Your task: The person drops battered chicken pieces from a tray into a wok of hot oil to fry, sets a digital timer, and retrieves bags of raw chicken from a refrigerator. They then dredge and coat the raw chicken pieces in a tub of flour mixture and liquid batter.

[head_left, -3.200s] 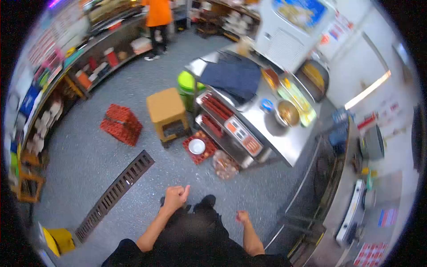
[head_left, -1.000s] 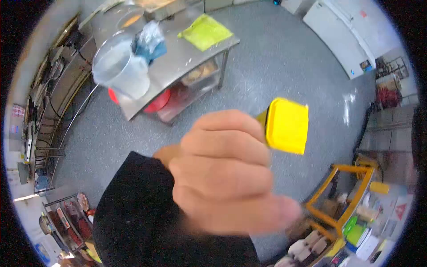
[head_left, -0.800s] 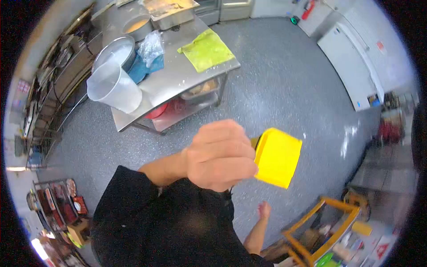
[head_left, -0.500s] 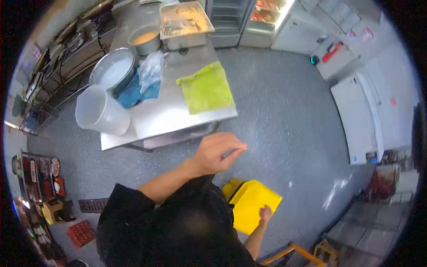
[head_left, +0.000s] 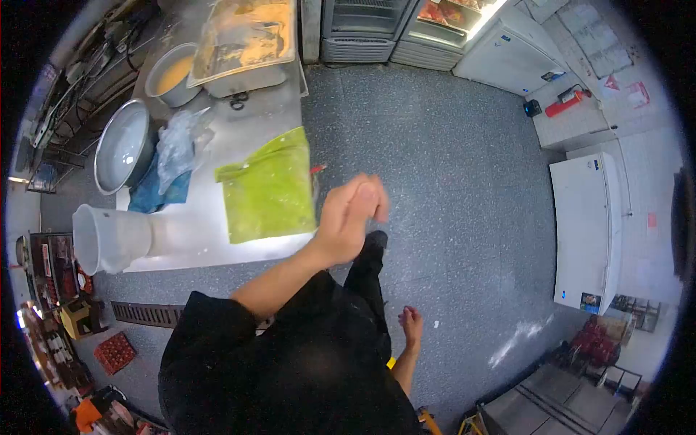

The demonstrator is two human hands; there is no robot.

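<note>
My left hand point(head_left: 351, 217) is raised in front of my body with its fingers curled in, just right of the steel table point(head_left: 196, 250); what it may hold is hidden. Lower and to the right hangs my right hand point(head_left: 411, 323), small in view, fingers partly curled. Nearest to my left hand lies a green cloth point(head_left: 270, 190) on the table. Left of the cloth are a clear plastic bag point(head_left: 176, 145), a blue cloth point(head_left: 156, 190), a metal bowl point(head_left: 125, 148) and a translucent plastic jug point(head_left: 112, 239).
A metal tray point(head_left: 250, 43) and a round pan point(head_left: 174, 76) stand farther back on the table. Display fridges point(head_left: 362, 47) line the far side. White freezers point(head_left: 583, 232) and a red fire extinguisher point(head_left: 564, 105) are at the right. A floor drain point(head_left: 148, 314) runs at the left.
The view has turned from the shelves and egg trays to the steel table, which now lies nearer. The yellow bin has slipped almost wholly behind my body. My left hand has moved farther from the camera.
</note>
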